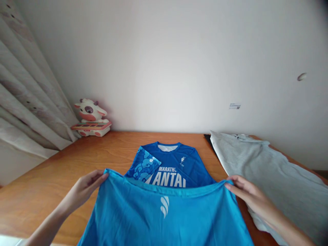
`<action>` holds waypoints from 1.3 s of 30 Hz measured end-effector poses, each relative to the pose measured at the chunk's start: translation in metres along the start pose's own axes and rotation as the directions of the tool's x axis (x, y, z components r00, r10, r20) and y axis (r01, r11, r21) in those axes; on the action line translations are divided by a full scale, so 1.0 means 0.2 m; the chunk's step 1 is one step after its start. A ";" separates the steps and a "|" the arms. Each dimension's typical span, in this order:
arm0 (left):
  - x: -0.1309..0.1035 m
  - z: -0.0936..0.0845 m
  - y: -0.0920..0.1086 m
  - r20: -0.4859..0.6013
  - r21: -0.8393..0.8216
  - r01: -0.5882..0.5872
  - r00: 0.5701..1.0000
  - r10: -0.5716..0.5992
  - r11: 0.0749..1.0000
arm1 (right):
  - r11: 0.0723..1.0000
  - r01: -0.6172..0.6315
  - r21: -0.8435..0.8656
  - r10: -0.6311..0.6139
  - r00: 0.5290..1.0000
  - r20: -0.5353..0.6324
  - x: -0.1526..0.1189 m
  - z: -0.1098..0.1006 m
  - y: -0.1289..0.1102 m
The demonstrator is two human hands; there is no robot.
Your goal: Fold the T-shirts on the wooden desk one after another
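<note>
A blue marathon T-shirt (189,159) lies on the wooden table with its collar toward the wall. White lettering crosses its chest, and a cloud-patterned sleeve (145,165) is folded in over the front. My left hand (88,186) pinches one corner of a lighter blue edge of fabric between thumb and fingers. At the opposite corner, my right hand (247,193) pinches the same edge. Stretched between both hands, this raised panel (133,208) bears a small white logo and covers the lower chest lettering. Whatever lies behind the panel is hidden.
Grey clothing (258,164) is laid out on the right side of the table (112,150), with a black bit of cloth under its far corner. A cow-shaped toy keyboard (91,118) stands at the back left beside the curtain (28,82). The wall (164,68) borders the far edge.
</note>
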State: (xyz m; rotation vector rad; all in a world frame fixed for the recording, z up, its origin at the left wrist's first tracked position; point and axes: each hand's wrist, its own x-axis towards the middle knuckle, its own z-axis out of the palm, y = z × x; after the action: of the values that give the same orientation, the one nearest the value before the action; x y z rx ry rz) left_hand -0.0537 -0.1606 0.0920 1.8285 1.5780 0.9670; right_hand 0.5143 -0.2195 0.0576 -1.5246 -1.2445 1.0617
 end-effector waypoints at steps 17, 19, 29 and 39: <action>0.40 0.23 -0.24 0.040 -0.052 -0.003 0.999 0.005 0.999 | 0.962 0.127 -0.241 -0.138 0.990 -0.027 0.38 0.00 0.17; 0.46 0.21 -0.23 -0.038 -0.071 -0.017 0.999 0.015 0.997 | 0.956 0.172 -0.236 -0.196 0.977 -0.081 0.43 0.01 0.15; 0.84 0.41 -0.26 -0.062 0.185 -0.038 0.997 0.050 0.982 | 0.872 0.179 -0.456 -0.266 0.954 -0.135 0.85 0.16 0.23; 1.03 0.52 -0.31 -0.116 0.345 -0.118 0.979 0.167 0.931 | 0.793 0.154 -0.589 -0.313 0.933 -0.177 1.11 0.25 0.21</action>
State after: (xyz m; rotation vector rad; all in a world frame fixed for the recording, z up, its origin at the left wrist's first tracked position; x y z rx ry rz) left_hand 0.0046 0.0588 0.0171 2.1753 1.8090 0.9558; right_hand 0.5070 -0.0002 -0.0144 -1.8125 -1.5903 0.2991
